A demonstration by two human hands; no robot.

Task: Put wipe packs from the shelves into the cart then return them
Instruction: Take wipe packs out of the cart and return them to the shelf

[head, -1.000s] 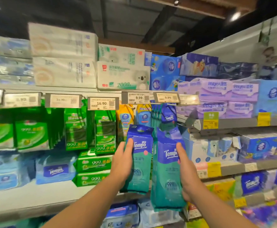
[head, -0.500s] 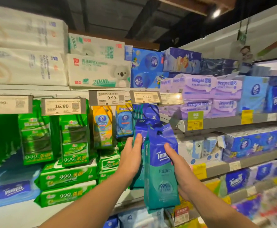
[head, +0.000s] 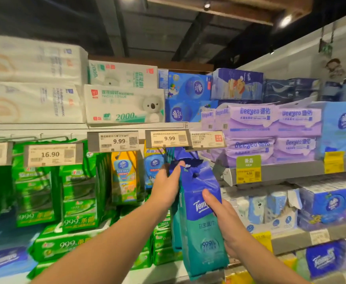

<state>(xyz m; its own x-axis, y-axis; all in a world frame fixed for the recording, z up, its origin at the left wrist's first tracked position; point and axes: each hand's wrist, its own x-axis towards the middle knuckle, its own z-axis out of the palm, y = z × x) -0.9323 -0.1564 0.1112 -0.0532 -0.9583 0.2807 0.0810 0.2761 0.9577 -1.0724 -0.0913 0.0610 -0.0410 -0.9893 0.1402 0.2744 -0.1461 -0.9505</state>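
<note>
Return leg, by the look of it: both hands are up at the hanging display, not at a cart. No cart in view at all.

Right hand (head: 225, 220) grips a blue-and-teal Tempo wipe pack (head: 201, 226), thumb across the front by the logo, other fingers wrapped behind and out of sight. The pack is upright, its punched hang hole near the top, just below the 9.99 price tag (head: 167, 138).

Left hand (head: 166, 188) is at the top of a second Tempo pack (head: 176, 228), tucked behind the first with only its edge showing. Fingers lie along the upper edge; whether they pinch it or just press it I can't tell, since the front pack covers the contact.

More dark blue packs (head: 183, 155) already hang right under the tag, so that's the home slot.

Next move, my read: line each hang hole up with the peg and slide it on. Left pack probably goes first, being nearer. It needs the pack held square so the hole doesn't snag.

Hard to see:
- the peg itself, lost behind the tag and blue packaging
- whether the rear pack is already on the peg
- lower shelf (head: 291, 240) stock at right, blurred
- green 999 packs (head: 77, 201) at left, smeared by motion
- bottom of the front pack, near the frame edge
</note>
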